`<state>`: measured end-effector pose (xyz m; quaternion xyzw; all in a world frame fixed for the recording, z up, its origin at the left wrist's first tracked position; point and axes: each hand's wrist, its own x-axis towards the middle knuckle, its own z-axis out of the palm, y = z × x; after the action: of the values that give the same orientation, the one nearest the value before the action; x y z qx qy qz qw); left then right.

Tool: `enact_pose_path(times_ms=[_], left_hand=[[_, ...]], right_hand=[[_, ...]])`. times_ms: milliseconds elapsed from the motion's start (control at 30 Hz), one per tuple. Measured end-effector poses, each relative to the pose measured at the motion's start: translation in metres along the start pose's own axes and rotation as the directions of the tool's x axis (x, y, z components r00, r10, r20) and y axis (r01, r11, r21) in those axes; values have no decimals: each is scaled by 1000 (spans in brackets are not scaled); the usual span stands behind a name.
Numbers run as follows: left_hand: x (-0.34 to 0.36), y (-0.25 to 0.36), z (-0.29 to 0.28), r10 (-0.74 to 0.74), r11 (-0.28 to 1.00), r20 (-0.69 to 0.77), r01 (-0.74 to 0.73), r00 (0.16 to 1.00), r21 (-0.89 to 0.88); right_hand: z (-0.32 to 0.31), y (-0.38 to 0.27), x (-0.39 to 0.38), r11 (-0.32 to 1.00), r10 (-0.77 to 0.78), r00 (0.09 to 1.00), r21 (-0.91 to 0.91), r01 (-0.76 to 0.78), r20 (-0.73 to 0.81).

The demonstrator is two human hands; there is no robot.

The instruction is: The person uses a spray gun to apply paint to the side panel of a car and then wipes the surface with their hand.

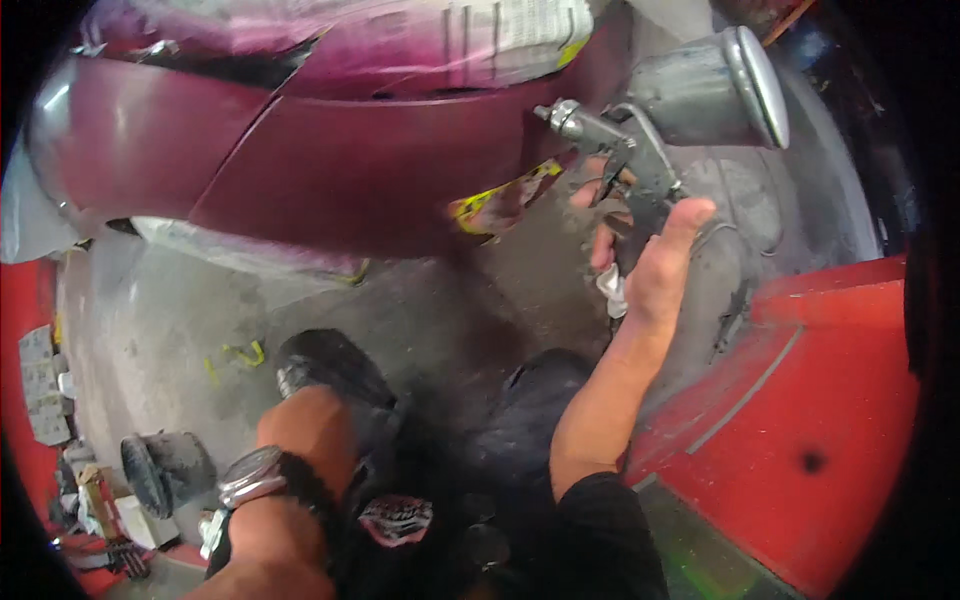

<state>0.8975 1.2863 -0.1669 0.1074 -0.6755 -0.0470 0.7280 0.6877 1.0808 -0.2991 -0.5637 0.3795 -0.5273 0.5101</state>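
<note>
My right hand (650,235) grips a silver spray gun (610,135), its nozzle pointing left at a maroon car body panel (330,160). A large metal cup (690,95) sits on the gun. Masking sheet (500,30) with magenta overspray covers the panel's top, and torn yellow-and-black material (500,200) hangs at its lower right. My left hand (305,425), with a watch on the wrist, is low at the left, by my dark trouser leg; its fingers are hidden.
Gray concrete floor (180,320) lies below the car. A red stepped platform (780,420) is at the right. At the lower left are a dark bucket (165,470), cartons (140,515) and other clutter beside a red edge.
</note>
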Motion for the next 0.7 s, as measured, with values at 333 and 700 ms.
enact_pose_path(times_ms=[333,700], left_hand=[[-13,40,5,75,997,-4,-75,997,37],[-22,68,-17,206,979,-100,-203,974,31]], right_hand=[[43,-12,-29,993,-89,983,-59,100,160],[86,-20,-40,974,-228,955,46,223,192]])
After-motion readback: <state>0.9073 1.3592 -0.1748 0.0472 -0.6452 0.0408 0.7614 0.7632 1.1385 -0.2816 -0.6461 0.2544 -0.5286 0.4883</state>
